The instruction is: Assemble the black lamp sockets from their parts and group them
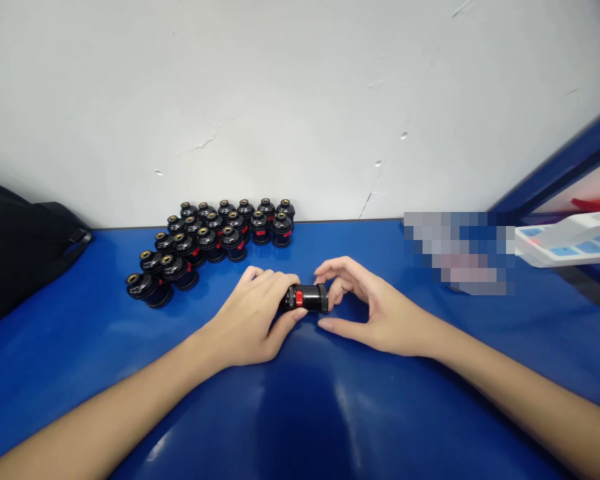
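Note:
A glossy black lamp socket (313,298) with a red mark or switch on its side lies sideways above the blue tabletop. My left hand (260,310) is closed around its left end, which the fingers hide. At its right end is a ribbed black ring, facing my right hand (367,303). That hand is open, its thumb and fingers curved apart on either side of the ring. Whether a fingertip touches the ring I cannot tell.
Several similar black sockets (213,243) with brass-coloured top holes stand in rows at the back left, by the white wall (300,100). A black bag (25,247) sits at far left. A blurred-out patch (460,253) and white-and-blue trays (575,240) are at right.

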The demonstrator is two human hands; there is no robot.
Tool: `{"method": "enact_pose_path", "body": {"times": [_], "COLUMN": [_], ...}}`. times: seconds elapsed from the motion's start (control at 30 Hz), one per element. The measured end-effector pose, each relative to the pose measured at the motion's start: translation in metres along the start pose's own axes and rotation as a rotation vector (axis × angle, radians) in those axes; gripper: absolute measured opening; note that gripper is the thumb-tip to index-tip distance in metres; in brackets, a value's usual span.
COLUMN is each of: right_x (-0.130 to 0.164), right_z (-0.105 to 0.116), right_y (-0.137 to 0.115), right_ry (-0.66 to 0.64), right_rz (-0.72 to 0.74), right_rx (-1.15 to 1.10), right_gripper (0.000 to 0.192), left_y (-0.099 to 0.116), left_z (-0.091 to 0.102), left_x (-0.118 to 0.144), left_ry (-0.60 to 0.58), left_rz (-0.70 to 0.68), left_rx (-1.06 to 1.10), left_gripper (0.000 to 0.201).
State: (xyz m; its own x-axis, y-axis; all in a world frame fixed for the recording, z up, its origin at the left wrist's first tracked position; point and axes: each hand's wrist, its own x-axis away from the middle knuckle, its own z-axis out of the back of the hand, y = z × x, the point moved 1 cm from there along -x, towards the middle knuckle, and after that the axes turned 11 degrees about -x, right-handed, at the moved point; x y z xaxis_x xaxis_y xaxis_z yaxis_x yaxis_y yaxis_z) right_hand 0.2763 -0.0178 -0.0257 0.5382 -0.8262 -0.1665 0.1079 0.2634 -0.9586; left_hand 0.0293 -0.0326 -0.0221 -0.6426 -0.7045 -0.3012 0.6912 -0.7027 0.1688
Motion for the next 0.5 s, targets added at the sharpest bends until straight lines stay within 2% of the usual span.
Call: {"method": "enact_pose_path", "body": {"times": [0.17,0.23,0.3,0.4,0.5], "right_x": [0.0003,0.0008,0.0015,0.0023,0.0020], "right_z": [-0.0040,-0.0051,-0.0061,-0.0080,-0.0095], "right_y": [0.0013,0.0015,0.0014,0.0013,0.0013], "right_ry": [0.037,0.028,0.018,0.008,0.064], "right_rz": [-0.040,0.022,0.082,0.095,0.179], "right_rx": [0.067,0.110,0.127,0.027,-0.057], "right_gripper": [0.032,0.032,0.041,0.039,0.021], "left_y": [-0.0006,-0.0009,-0.0009,-0.0006,-0.0005], "left_z": [-0.0017,-0.0022,-0.0022,-0.0015,-0.0013], "left_x": [0.0004,0.0006,0.0010,0.0009,0.0000], "left_ry": [0.001,-0.004,-0.005,-0.003,0.000], "left_rz": [0.003,0.005,0.010,0.018,0.015], "left_rx": [0.007,0.008,0.014,0.016,0.003], "left_gripper": [0.026,0.027,0.027,0.026,0.026]}}
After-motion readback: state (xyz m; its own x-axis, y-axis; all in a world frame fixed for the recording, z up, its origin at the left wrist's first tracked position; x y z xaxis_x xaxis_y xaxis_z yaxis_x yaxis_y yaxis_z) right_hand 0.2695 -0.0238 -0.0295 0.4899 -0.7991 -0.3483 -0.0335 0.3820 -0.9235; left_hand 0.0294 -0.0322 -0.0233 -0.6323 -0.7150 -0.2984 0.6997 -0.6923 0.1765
